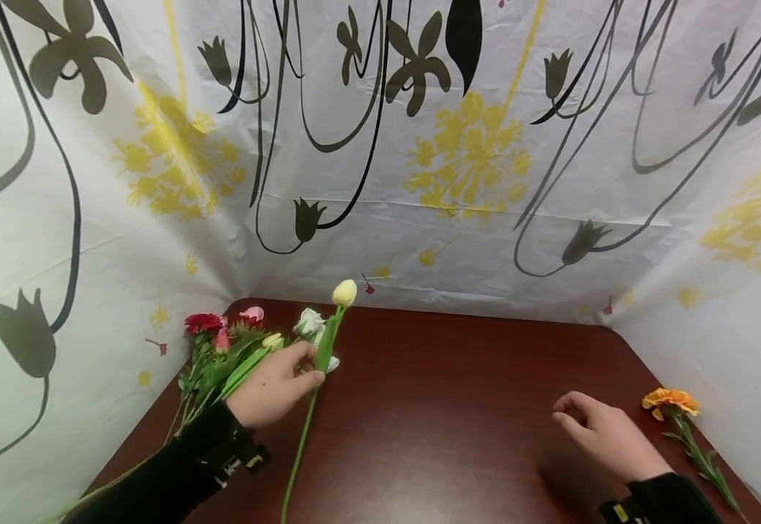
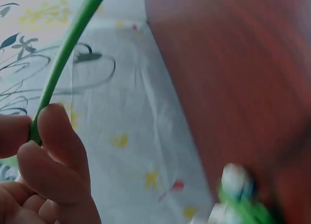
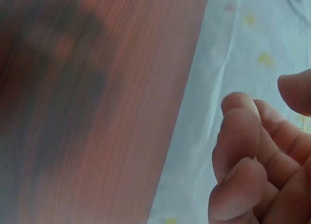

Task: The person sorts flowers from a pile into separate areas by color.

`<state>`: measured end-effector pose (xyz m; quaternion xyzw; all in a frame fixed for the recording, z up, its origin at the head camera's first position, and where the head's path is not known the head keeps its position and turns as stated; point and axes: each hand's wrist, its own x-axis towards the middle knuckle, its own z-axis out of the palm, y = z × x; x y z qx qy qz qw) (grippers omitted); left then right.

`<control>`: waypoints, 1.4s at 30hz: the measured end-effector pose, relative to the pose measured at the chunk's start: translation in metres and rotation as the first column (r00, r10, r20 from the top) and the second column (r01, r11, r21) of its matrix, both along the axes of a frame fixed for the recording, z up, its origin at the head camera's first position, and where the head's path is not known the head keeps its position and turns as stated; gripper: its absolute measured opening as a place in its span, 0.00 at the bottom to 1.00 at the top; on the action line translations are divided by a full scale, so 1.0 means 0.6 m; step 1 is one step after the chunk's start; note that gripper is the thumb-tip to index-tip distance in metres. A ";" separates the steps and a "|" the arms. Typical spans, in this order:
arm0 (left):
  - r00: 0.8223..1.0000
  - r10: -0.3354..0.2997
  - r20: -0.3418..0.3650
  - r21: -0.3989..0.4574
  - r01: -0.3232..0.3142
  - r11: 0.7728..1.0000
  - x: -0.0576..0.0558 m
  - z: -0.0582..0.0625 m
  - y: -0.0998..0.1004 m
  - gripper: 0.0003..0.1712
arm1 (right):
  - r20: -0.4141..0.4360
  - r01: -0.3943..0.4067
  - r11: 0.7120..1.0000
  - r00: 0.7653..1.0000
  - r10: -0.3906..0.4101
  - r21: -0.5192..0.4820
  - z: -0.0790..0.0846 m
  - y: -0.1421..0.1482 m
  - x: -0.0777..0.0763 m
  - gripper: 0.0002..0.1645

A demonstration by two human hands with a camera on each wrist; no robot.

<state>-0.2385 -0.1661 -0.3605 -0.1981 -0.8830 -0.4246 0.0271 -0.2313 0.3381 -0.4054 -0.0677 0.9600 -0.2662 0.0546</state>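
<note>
A pale yellow tulip (image 1: 344, 293) stands tilted above the table in the head view, its long stem running down toward the front edge. My left hand (image 1: 282, 384) pinches it below the bloom between thumb and fingers. The left wrist view shows the green stem (image 2: 68, 51) between the fingertips (image 2: 56, 122). Over the right part of the table hovers my right hand (image 1: 610, 435), its fingers loosely curled around nothing. To the right of that hand, apart from it, lies an orange flower (image 1: 671, 400) with a leafy stem.
Behind and beside my left hand, a bunch of flowers lies at the table's left: a red bloom (image 1: 202, 324), pink ones (image 1: 252, 314) and a white rose (image 1: 310, 321). The dark red table (image 1: 446, 393) is bordered by a white patterned cloth (image 1: 380, 247) on three sides.
</note>
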 end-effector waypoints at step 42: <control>0.819 -0.394 0.417 0.504 0.152 0.850 0.012 -0.119 0.176 0.16 | -0.090 -0.380 0.870 0.924 0.371 -0.316 -0.020 -0.305 0.038 0.15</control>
